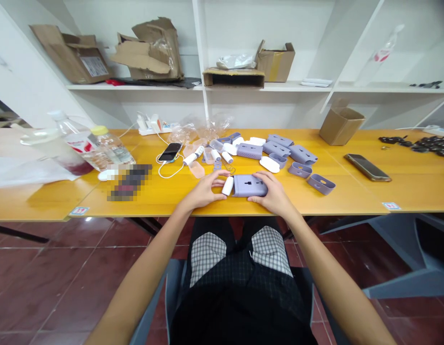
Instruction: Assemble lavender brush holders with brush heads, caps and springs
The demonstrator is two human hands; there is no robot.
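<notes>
My right hand (274, 194) grips a purple plastic socket housing (249, 185) that lies on the yellow table (351, 196) near its front edge. At the housing's left end my left hand (206, 189) holds a small white cylinder (227, 186) between its fingers. Behind my hands lies a heap of several more purple housings (279, 151) and white caps (269, 164), with small white cylinders (227, 157) and a metal spring (229, 168) beside them.
A phone (170, 152) on a white cable and two water bottles (99, 148) lie left. A second phone (367, 167), a cardboard box (340, 124) and black parts (419, 143) are right. White shelves with cardboard boxes (150, 45) stand behind. My knees are under the table edge.
</notes>
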